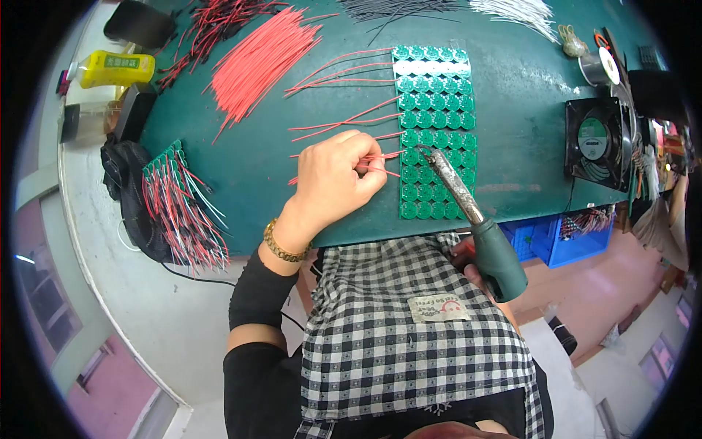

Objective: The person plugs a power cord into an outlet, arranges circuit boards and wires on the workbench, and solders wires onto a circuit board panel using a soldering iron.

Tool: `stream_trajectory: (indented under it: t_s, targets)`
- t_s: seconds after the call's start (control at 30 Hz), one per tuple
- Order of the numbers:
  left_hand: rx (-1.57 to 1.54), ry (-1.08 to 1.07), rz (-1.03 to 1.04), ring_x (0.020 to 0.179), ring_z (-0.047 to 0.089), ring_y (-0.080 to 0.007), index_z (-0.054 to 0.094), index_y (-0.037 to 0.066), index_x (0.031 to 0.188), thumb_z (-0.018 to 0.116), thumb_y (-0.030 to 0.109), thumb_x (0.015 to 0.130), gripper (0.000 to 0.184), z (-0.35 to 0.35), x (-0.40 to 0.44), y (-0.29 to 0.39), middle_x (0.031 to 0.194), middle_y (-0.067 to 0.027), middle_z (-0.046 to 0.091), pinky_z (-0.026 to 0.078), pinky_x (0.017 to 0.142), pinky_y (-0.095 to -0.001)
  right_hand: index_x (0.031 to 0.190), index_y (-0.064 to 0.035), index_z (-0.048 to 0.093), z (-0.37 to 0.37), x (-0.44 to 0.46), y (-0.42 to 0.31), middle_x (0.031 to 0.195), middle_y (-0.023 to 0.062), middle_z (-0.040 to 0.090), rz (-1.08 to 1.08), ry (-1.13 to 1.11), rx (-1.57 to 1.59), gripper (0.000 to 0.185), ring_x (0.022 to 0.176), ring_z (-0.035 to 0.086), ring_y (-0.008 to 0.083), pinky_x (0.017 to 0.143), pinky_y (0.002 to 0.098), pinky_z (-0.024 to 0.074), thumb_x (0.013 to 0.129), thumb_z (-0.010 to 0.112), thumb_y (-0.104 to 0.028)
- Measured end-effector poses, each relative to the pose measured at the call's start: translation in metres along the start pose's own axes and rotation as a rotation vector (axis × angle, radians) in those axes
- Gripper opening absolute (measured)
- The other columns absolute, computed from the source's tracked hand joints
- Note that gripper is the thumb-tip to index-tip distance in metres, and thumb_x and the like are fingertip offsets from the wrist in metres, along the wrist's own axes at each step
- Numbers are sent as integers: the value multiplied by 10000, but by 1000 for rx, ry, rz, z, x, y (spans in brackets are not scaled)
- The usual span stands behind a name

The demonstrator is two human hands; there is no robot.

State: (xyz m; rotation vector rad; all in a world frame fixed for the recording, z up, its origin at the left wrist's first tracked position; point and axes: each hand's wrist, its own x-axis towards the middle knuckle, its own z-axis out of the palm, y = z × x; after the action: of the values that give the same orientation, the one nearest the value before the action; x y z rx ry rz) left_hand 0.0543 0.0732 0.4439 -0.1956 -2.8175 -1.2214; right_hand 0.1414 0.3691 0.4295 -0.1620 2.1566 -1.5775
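My left hand (pixel 333 175) is closed in a pinch on a red wire (pixel 391 155), whose end reaches the left edge of a panel of small round green circuit boards (pixel 437 197). Several other red wires run left from the panel's upper rows. My right hand (pixel 472 274) grips a soldering iron (pixel 459 192) by its dark green handle, which covers most of the fingers. The iron's tip is over the panel, close to the wire end; whether they touch I cannot tell.
Red wires (pixel 267 62) lie in a bundle at the upper left, near a yellow bottle (pixel 117 69). Wired boards (pixel 183 205) hang over the left edge. On the right are a fan (pixel 596 143), a wire spool (pixel 599 67) and a blue bin (pixel 574 241).
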Motion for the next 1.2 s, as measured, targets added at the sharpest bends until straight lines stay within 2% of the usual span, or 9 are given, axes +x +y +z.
stream_trajectory:
  t_s: [0.1, 0.2, 0.33, 0.47, 0.57, 0.77, 0.87, 1.07, 1.2]
  targets:
    - [7, -6, -10, 543, 592, -184, 606, 61, 712, 662, 81, 692, 62, 0, 0, 0, 668, -51, 597, 448, 504, -300, 1102, -5, 593, 6, 1, -15, 972, 110, 645, 4, 72, 284, 320, 780, 627, 170, 703, 311, 509, 848, 655, -190]
    - [5, -2, -8, 548, 595, -183, 606, 61, 712, 663, 82, 694, 63, -1, 0, -2, 671, -51, 599, 450, 505, -301, 1221, -8, 510, 10, 3, -17, 1028, 118, 590, -40, 88, 380, 439, 778, 571, 159, 729, 313, 483, 871, 624, -247]
    - [-17, -14, -36, 553, 597, -181, 607, 61, 712, 663, 86, 699, 63, -2, -1, 2, 675, -50, 600, 452, 506, -301, 1224, -12, 515, 10, 5, -13, 1028, 129, 581, -43, 79, 401, 452, 780, 571, 164, 745, 320, 480, 871, 625, -272]
    - [-38, 0, -21, 553, 595, -192, 606, 60, 716, 658, 92, 704, 62, 1, -1, 0, 671, -51, 595, 452, 510, -303, 1119, 7, 528, 14, 8, -3, 985, 121, 596, -8, 156, 436, 547, 766, 583, 172, 743, 322, 473, 807, 695, -411]
    - [20, -19, -24, 552, 590, -200, 604, 58, 716, 651, 91, 710, 58, -2, 0, 4, 671, -50, 592, 453, 513, -306, 1248, -2, 496, 8, 11, 2, 1079, 141, 572, -163, 93, 387, 483, 801, 570, 177, 745, 327, 482, 860, 618, -262]
    - [72, 0, -4, 572, 621, -188, 596, 83, 722, 656, 118, 739, 72, -1, -1, 5, 679, -26, 601, 468, 512, -307, 1112, 34, 585, 7, 17, 10, 976, 132, 630, -273, 184, 344, 341, 727, 609, 170, 676, 304, 507, 829, 611, -154]
    - [-12, 24, -7, 602, 612, -181, 617, 72, 763, 670, 111, 771, 67, 1, -3, 3, 745, -34, 595, 476, 540, -300, 1051, 38, 613, 4, 21, 10, 947, 133, 646, -309, 170, 239, 289, 705, 622, 163, 676, 299, 517, 821, 607, -136]
    - [-227, 96, 176, 668, 554, -81, 655, 28, 857, 658, -2, 798, 66, 1, -4, -4, 869, -24, 518, 447, 536, -220, 1126, 37, 579, 14, 8, 17, 977, 141, 644, -305, 149, 421, 335, 733, 622, 154, 698, 297, 523, 831, 598, -121]
    - [-179, -9, 130, 674, 558, -79, 648, 32, 822, 673, 16, 778, 54, -1, -5, 0, 868, -26, 532, 445, 537, -229, 1135, 52, 565, 17, -12, 15, 970, 152, 643, -262, 126, 402, 350, 740, 626, 158, 699, 297, 529, 819, 608, -94]
